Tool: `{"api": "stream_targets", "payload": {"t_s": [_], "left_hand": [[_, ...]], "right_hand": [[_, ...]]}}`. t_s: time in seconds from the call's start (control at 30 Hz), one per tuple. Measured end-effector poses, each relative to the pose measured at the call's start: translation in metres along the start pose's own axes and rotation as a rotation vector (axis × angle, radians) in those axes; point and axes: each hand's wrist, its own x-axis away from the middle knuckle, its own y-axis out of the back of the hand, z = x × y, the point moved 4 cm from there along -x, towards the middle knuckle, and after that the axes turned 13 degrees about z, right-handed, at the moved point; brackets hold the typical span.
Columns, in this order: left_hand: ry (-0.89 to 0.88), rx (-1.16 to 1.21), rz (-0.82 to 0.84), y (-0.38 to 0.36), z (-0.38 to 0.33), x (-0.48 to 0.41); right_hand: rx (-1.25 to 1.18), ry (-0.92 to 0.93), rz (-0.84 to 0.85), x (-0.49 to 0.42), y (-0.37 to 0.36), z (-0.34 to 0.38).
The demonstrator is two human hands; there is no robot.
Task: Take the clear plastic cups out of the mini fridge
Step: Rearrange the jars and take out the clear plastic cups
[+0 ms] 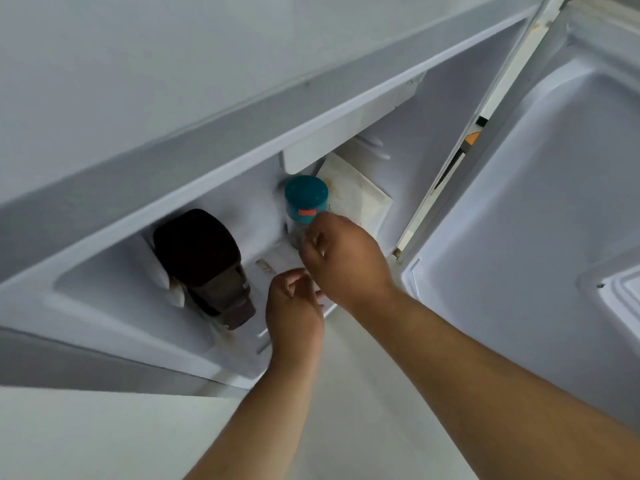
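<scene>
The mini fridge stands open below me. Inside at the back is a clear plastic cup, blurred, under a teal cap with an orange sticker. My right hand reaches in and its fingers are closed on the cup's clear wall. Just in front and lower, my left hand has its fingers curled. What lies between those fingers is hidden, though faint clear plastic shows on the fridge floor between the two hands.
A dark brown bottle lies tilted at the fridge's left. A white paper bag leans at the back right, behind the cup. The fridge door stands open on the right. A pale surface lies in front.
</scene>
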Motion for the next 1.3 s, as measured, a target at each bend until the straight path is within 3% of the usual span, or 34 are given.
{"api": "stream_targets", "payload": {"t_s": [0.1, 0.2, 0.37, 0.57, 0.8, 1.0, 1.3], "left_hand": [[-0.123, 0.012, -0.085, 0.011, -0.019, 0.032], [-0.215, 0.024, -0.186, 0.020, -0.039, 0.047], [-0.210, 0.182, -0.307, 0.026, -0.056, 0.049], [-0.179, 0.188, -0.340, 0.028, -0.056, 0.046], [-0.207, 0.092, -0.210, 0.018, -0.052, 0.038], [-0.156, -0.014, -0.111, 0.012, -0.037, 0.020], [0.032, -0.265, -0.066, 0.044, 0.006, 0.003]], "right_hand": [[-0.172, -0.062, 0.207, -0.019, 0.000, 0.036], [-0.116, -0.076, 0.383, -0.034, -0.002, 0.067], [-0.013, -0.062, 0.599, -0.045, -0.009, 0.089], [-0.264, -0.103, 0.633, -0.038, -0.013, 0.083], [-0.386, -0.137, 0.453, -0.029, 0.007, 0.061], [-0.357, -0.263, 0.390, -0.026, 0.006, 0.025], [-0.128, -0.336, 0.482, -0.032, -0.054, 0.002]]}}
